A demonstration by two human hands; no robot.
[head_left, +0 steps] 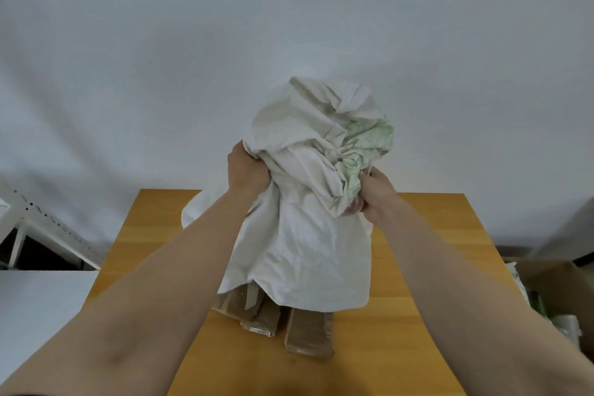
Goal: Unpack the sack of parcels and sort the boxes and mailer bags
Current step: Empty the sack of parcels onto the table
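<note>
Above the wooden table [434,267], the white sack [308,235] hangs upended, its mouth low over the tabletop. The left hand [246,170] has its fingers curled tight into bunched cloth on one side. The right hand [376,196] pinches the crumpled, green-printed folds on the other. Brown cardboard boxes [310,336] poke out from under the mouth, resting on the wood.

A sharp lift could send them sliding toward the near edge, and soft mailers might snag in the folds. An open carton [553,280] stands to the right and a white shelf frame [38,222] to the left. The draped cloth hides whatever remains inside.
</note>
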